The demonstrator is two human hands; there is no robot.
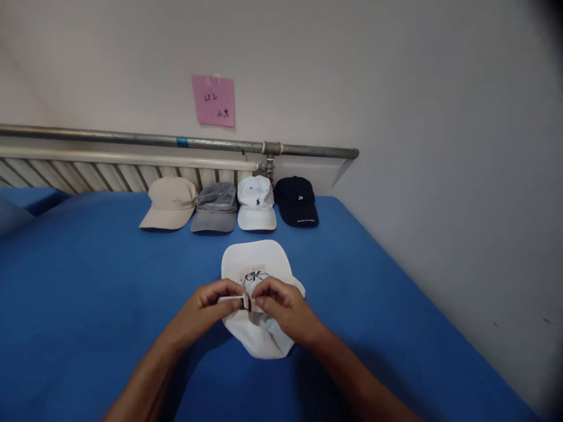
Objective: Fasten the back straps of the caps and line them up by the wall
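Note:
A white cap (pixel 257 264) with dark lettering lies on the blue bed surface (pixel 88 293), brim pointing away from me. My left hand (pixel 211 308) and my right hand (pixel 281 308) meet over its near side. Both pinch the cap's back strap and small buckle (pixel 247 302) between fingertips, fingers curled closed. Part of the cap's crown is hidden under my hands.
Along the far edge sits a row of caps: beige (pixel 169 202), grey (pixel 215 206), white (pixel 256 202) and dark navy (pixel 299 201). Behind them run a metal pipe (pixel 176 141) and a slatted radiator. A pink note (pixel 213 100) hangs on the wall. The wall borders the bed's right edge.

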